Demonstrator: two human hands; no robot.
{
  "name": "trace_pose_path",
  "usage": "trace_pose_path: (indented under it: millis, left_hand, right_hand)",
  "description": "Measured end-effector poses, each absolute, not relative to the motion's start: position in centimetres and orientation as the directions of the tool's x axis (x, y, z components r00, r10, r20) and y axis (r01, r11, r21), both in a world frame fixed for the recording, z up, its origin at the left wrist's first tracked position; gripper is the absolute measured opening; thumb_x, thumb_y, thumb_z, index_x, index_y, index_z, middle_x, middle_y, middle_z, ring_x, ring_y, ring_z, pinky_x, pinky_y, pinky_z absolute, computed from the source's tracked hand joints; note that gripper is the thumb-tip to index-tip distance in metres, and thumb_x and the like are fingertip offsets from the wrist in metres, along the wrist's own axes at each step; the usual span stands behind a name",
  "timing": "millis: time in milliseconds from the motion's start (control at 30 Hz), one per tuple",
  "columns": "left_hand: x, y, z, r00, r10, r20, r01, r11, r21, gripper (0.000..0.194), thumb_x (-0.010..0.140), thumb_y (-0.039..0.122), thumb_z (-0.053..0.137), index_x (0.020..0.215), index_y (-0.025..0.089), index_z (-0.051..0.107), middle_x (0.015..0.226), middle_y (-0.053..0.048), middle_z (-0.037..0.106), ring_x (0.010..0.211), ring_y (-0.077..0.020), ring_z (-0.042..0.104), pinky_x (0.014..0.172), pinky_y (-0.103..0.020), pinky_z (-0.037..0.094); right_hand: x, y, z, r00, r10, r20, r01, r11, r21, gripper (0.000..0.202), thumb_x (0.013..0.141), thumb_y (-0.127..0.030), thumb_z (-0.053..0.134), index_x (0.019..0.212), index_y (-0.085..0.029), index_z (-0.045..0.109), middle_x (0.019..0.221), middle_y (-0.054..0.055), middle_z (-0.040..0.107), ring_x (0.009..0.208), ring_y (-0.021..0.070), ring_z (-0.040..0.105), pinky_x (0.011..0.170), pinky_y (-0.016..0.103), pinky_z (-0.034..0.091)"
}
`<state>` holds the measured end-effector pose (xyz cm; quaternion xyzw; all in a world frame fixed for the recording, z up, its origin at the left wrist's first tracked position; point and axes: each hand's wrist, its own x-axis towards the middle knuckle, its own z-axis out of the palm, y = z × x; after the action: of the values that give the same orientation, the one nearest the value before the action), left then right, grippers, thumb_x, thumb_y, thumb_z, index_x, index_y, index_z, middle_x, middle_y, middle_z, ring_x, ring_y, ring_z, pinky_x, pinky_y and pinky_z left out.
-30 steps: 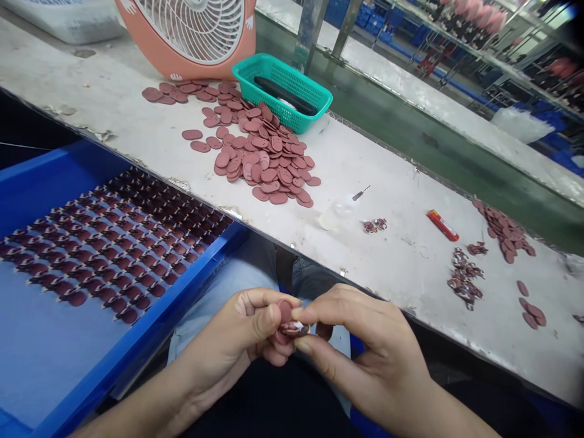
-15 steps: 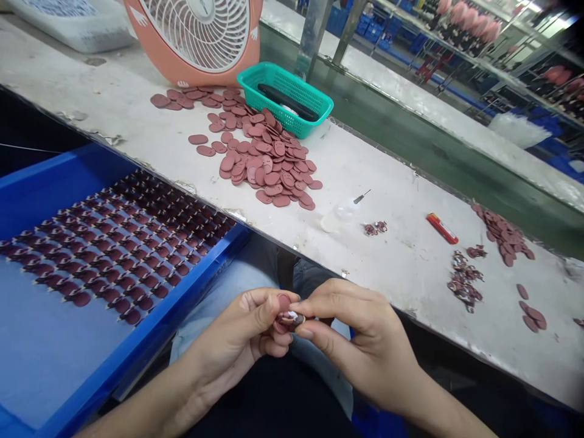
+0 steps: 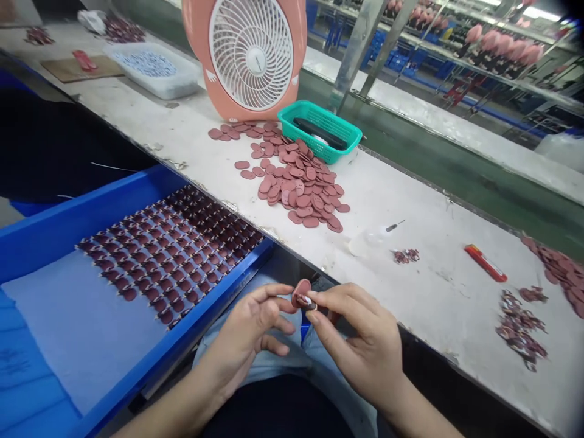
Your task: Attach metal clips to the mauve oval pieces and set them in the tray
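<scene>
Between the thumb and fingertips of my right hand (image 3: 360,344) is a small figurine piece on a flat reddish-brown oval disc (image 3: 301,293); it has white and dark parts too small to make out. My left hand (image 3: 255,322) is open beside it, fingers apart, its index fingertip close to the disc's left edge; whether they touch I cannot tell. Both hands are over my lap at the table's front edge. To the left, a blue tray (image 3: 55,210) bears rows of similar dark red pieces (image 3: 173,243) on a pale blue sheet (image 3: 86,322).
Loose oval discs (image 3: 310,188) lie heaped before a green basket (image 3: 326,131) and an orange fan (image 3: 249,55). Farther right are a small thin-tipped tool (image 3: 395,226), little figure parts (image 3: 520,325), a red cutter-like object (image 3: 486,263) and more discs (image 3: 563,267). A white tub (image 3: 157,70) stands at left.
My left hand has let go of the piece and its fingers have spread, while my right hand keeps hold. The camera view has turned left, so the table's things appear farther right.
</scene>
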<state>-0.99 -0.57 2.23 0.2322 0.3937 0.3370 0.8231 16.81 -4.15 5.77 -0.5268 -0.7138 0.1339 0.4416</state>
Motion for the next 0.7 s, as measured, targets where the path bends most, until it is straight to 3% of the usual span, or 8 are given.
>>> trace_pose_path:
  millis: [133, 233, 567, 700]
  left_hand:
    - [-1.4, -0.7, 2.6, 0.233, 0.862, -0.45, -0.382, 0.507, 0.773, 0.037, 0.061, 0.035, 0.095, 0.079, 0.017, 0.069, 0.067, 0.002, 0.065, 0.057, -0.0118, 0.058, 0.044, -0.018, 0.053]
    - [-1.8, -0.4, 2.8, 0.169, 0.889, -0.425, -0.354, 0.458, 0.816, 0.032, 0.064, 0.032, 0.094, 0.075, 0.017, 0.068, 0.078, -0.002, 0.073, 0.061, -0.0125, 0.061, 0.045, -0.017, 0.051]
    - [-5.2, 0.9, 1.6, -0.13, 0.888, -0.441, -0.273, 0.395, 0.877, 0.025, 0.072, 0.04, 0.087, 0.082, 0.02, 0.076, 0.079, 0.0, 0.071, 0.067, -0.0141, 0.063, 0.048, -0.018, 0.05]
    - [-13.1, 2.1, 0.0, -0.358, 0.842, -0.404, -0.075, 0.405, 0.911, 0.022, 0.072, 0.033, 0.089, 0.089, 0.025, 0.077, 0.089, 0.007, 0.077, 0.081, -0.0148, 0.068, 0.061, -0.015, 0.055]
  right_hand:
    - [14.7, -3.2, 3.3, -0.111, 0.744, 0.659, 0.755, 0.494, -0.431, 0.027, 0.09, -0.008, 0.067, 0.115, -0.015, 0.067, 0.084, 0.008, 0.071, 0.07, 0.0172, 0.064, 0.061, 0.03, 0.056]
    - [13.2, -2.4, 1.9, -0.163, 0.695, 0.7, 0.755, 0.545, -0.365, 0.029, 0.09, -0.009, 0.066, 0.118, -0.015, 0.067, 0.08, 0.008, 0.071, 0.065, 0.0177, 0.062, 0.057, 0.031, 0.052]
    - [9.7, -1.5, 1.4, -0.282, 0.67, 0.686, 0.706, 0.629, -0.325, 0.021, 0.089, -0.01, 0.066, 0.11, -0.011, 0.067, 0.072, 0.006, 0.071, 0.057, 0.0172, 0.062, 0.052, 0.031, 0.052]
    - [10.6, -3.1, 2.1, -0.358, 0.614, 0.704, 0.633, 0.714, -0.301, 0.014, 0.086, -0.006, 0.066, 0.1, -0.01, 0.067, 0.063, 0.003, 0.069, 0.05, 0.0135, 0.058, 0.045, 0.027, 0.05]
